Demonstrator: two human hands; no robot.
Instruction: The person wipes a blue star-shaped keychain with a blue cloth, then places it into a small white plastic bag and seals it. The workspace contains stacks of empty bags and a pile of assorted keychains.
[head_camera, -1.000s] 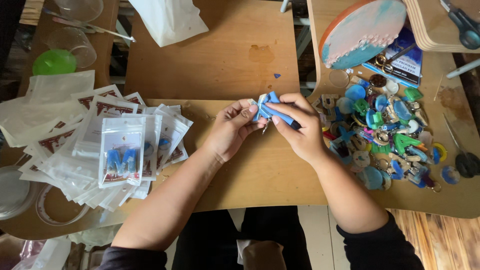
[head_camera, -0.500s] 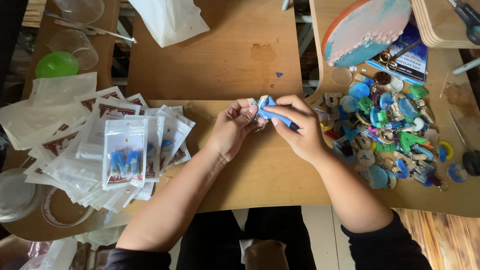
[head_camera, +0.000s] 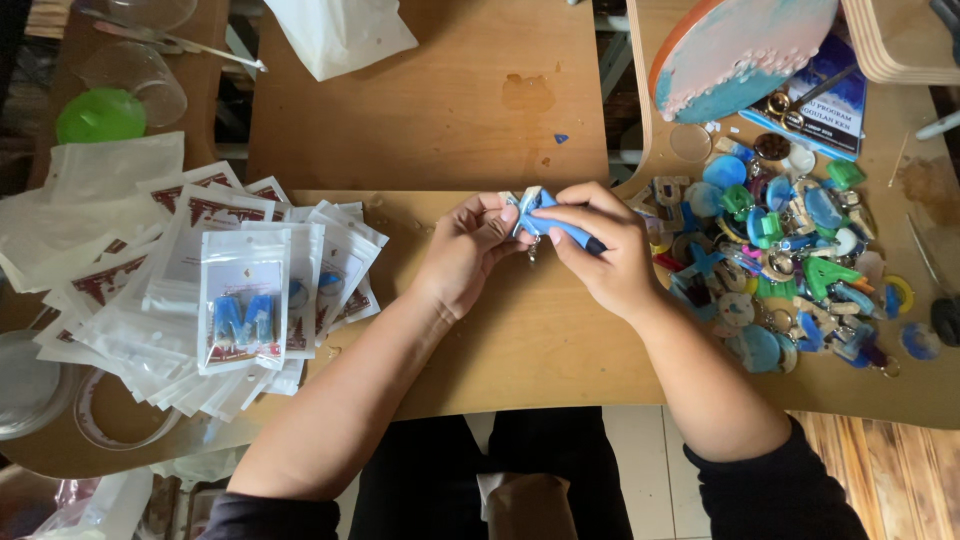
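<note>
blue-handled pliers (head_camera: 566, 231) gripped in right hand (head_camera: 600, 255); left hand (head_camera: 465, 250) pinches a glossy blue charm (head_camera: 527, 208).

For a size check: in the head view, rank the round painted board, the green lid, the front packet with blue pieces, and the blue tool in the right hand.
1. Round painted board, though cut off.
2. Front packet.
3. Green lid.
4. Blue tool, partly hidden by the right hand.

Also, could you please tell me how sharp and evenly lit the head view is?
Head view: soft, even daylight, no harsh shadows; both hands, left hand and right hand, are sharp; mild glare on the plastic pouches; keychain pile crisp.
</note>
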